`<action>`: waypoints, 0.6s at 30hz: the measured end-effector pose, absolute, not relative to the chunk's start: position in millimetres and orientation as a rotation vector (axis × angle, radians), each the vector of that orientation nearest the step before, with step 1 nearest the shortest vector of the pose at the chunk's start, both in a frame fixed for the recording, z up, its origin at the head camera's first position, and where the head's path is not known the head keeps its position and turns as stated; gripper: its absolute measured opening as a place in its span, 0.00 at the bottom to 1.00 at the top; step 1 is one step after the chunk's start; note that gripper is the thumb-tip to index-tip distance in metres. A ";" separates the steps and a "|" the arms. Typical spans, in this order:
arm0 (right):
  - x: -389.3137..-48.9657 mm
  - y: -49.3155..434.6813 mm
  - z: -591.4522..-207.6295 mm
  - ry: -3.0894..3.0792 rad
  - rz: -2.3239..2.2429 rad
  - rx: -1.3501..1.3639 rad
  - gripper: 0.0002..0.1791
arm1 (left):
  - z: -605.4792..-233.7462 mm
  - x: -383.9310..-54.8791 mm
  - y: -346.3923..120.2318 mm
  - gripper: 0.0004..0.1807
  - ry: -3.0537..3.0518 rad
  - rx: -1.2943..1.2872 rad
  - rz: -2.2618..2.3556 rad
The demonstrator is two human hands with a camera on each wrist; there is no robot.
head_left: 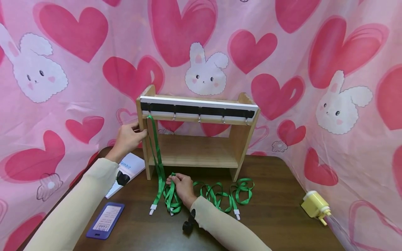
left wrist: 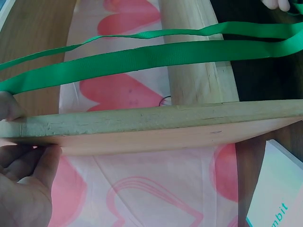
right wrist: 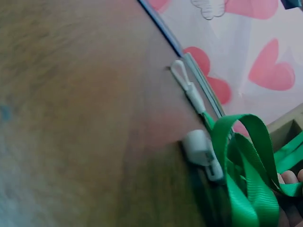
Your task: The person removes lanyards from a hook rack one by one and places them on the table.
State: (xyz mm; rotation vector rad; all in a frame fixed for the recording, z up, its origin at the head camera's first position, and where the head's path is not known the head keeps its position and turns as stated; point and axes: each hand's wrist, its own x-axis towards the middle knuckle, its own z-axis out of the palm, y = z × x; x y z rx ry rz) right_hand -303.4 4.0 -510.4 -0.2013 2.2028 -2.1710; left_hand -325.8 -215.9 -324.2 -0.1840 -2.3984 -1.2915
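A small wooden shelf [head_left: 194, 150] stands on the table, with a row of metal hooks along its front bar [head_left: 201, 111]. My left hand [head_left: 127, 138] grips its left side panel [left wrist: 156, 120], thumb on one face and fingers on the other. A green lanyard [head_left: 159, 164] hangs from the leftmost hook, its white clip [head_left: 153, 209] near the tabletop. My right hand [head_left: 183, 188] pinches the strap of a second green lanyard [right wrist: 251, 194] in front of the shelf; its loops and white clip [right wrist: 196, 146] hang below the fingers. More green lanyards [head_left: 233, 202] lie loosely coiled to the right.
A white box or booklet with blue lettering [head_left: 133, 165] lies left of the shelf, partly behind the left forearm. Nearer the front left is a blue card holder [head_left: 106, 221]. A yellow and white bottle [head_left: 315, 205] is at the right edge. Heart-patterned cloth [head_left: 207, 31] hangs behind the table.
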 end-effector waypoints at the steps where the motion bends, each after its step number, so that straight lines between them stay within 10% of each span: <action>1: -303.0 3.4 -511.5 2.223 -2.163 -0.213 0.15 | -324.2 -325.8 -215.9 0.29 -2.397 -0.186 -1.289; 18: -297.8 -3.1 -522.1 2.300 -2.151 -0.233 0.10 | -323.2 -324.7 -215.8 0.30 -2.406 -0.191 -1.310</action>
